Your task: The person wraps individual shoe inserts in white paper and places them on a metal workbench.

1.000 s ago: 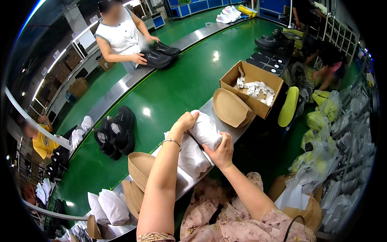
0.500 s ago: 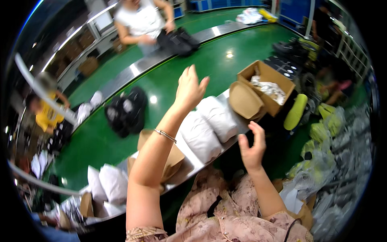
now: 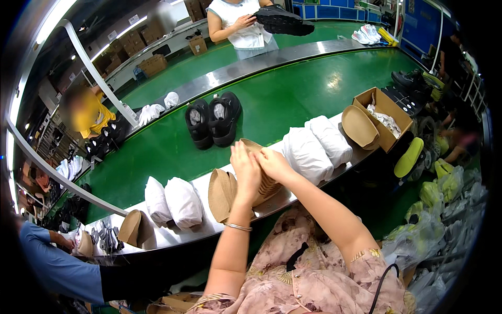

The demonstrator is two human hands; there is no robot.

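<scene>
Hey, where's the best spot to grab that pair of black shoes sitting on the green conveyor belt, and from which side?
Probably the pair of black shoes is best taken from above at the open collars, fingers hooked inside both. They stand upright side by side, touching, openings up, on the green conveyor belt just beyond the left hand, so one hand reaching forward could lift both.

I've got both hands at the near surface (image 3: 314,180): left hand (image 3: 246,170) and right hand (image 3: 273,163) touching, on a stack of insoles (image 3: 264,180). Just left of them, another insole stack (image 3: 220,193); further left, two stuffed bags (image 3: 175,201). Right of hands, two more bags (image 3: 316,149), then an open box (image 3: 384,118) w/ an insole leaning at its front. Behind, on the belt (image 3: 293,94), a pair of shoes (image 3: 213,121).
</scene>
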